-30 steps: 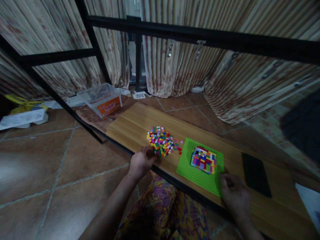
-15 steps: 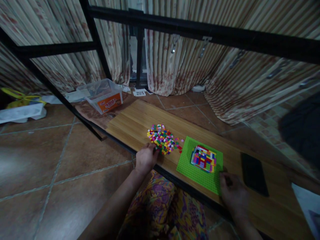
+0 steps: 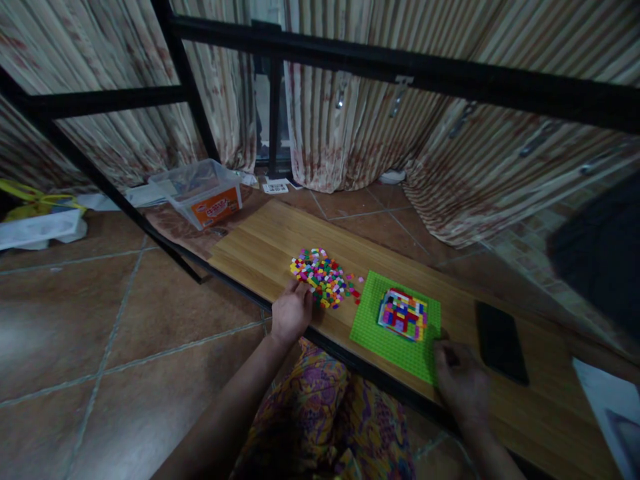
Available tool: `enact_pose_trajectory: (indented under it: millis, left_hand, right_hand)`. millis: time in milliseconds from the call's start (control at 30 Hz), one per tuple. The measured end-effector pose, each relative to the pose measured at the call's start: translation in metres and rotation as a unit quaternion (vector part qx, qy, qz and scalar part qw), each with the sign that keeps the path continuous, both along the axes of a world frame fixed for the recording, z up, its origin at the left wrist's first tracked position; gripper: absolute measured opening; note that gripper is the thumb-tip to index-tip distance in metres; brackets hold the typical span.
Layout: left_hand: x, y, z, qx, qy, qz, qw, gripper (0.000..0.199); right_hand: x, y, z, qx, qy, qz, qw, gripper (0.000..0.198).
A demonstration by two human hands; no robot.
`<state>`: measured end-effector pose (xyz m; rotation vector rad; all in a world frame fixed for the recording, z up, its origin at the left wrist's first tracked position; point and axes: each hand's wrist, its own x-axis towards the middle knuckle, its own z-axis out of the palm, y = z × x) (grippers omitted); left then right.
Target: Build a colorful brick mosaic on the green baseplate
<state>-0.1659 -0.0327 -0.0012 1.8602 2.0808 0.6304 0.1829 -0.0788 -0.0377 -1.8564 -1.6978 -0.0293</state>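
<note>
My left hand point(image 3: 293, 310) rests at the near edge of a pile of small coloured building bricks point(image 3: 325, 277). Its fingers are curled and pressed together at the bricks; what is between them, if anything, is too small to name. To the right of the pile lies a green studded baseplate point(image 3: 367, 327). On it sits a low, roughly square block of many-coloured bricks point(image 3: 404, 315). At the right edge of the baseplate, my right hand point(image 3: 460, 377) is closed with fingers curled in; its grasp is dark and hidden.
A wooden board point(image 3: 265, 233) bears the bricks. A dark flat slab point(image 3: 501, 341) lies right of my right hand. Behind to the left stands a clear plastic tub point(image 3: 200, 193) with an orange label. A black metal bar point(image 3: 350, 50) crosses above, before striped curtains point(image 3: 320, 127).
The whole view has shifted slightly. My left hand stays at the pile's near edge, and my right hand stays beside the baseplate. The bricks look the same.
</note>
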Motion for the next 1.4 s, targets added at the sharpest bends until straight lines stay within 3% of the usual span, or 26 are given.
enact_pose_trajectory:
  millis: [267,433,567,1033,1200,1400]
  left_hand:
    - [0.003,0.005,-0.003,0.061,-0.113,0.015,0.992,0.022]
    - [-0.001,-0.001,-0.001,0.045,-0.234,0.055,0.97,0.025]
    - [0.002,-0.002,-0.004,0.051,-0.272,0.065,0.959,0.024]
    - [0.014,0.018,-0.002,0.059,-0.158,0.025,0.985,0.02]
    - [0.018,0.03,0.004,0.03,-0.106,-0.021,0.994,0.023]
    - [0.021,0.039,0.002,0.015,-0.087,-0.021,0.996,0.023]
  right_hand:
    - [-0.002,0.0,0.001,-0.007,0.003,-0.015,1.0,0.043]
    - [-0.001,0.0,-0.001,-0.014,0.01,-0.015,1.0,0.044]
    - [0.0,0.0,-0.002,-0.007,0.004,-0.01,1.0,0.041]
    - [-0.003,0.0,0.0,-0.006,0.003,-0.016,1.0,0.037]
    - [-0.002,0.0,-0.001,-0.01,0.009,-0.013,1.0,0.038]
    - [-0.001,0.001,-0.002,-0.009,0.002,-0.015,1.0,0.039]
